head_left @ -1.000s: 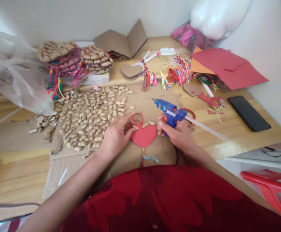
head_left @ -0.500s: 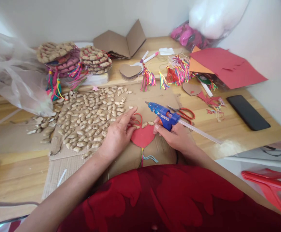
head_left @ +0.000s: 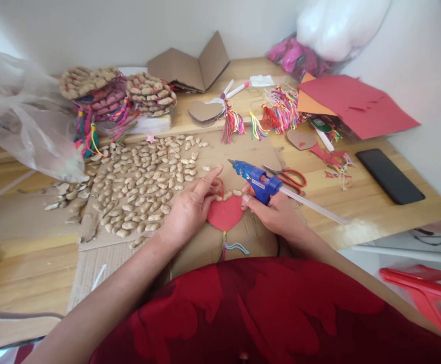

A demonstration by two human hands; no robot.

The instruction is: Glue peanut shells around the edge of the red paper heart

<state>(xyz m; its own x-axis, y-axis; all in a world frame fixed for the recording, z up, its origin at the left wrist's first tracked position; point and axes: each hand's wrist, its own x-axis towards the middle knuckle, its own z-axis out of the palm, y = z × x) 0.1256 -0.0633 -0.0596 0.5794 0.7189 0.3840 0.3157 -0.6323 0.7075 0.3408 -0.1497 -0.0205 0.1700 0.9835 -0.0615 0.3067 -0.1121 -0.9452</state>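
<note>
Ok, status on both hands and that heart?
Left hand pressing on red paper heart. Right hand gripping blue glue gun, nozzle above the heart's top edge. Red-handled scissors lie close behind.

— What's lying along the back wall?
— A folded cardboard piece (head_left: 190,63) is standing open, with finished peanut-covered discs (head_left: 118,91) stacked left of it.
— And on the right?
— Red paper sheets (head_left: 353,106) are overlapping, and a black phone (head_left: 389,176) is resting near them.

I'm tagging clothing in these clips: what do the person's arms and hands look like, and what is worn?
Both forearms are bare, no sleeves reaching them. The left hand and right hand show no gloves or rings. A thin dark band circles the right wrist. The garment is red with a darker red pattern.
</note>
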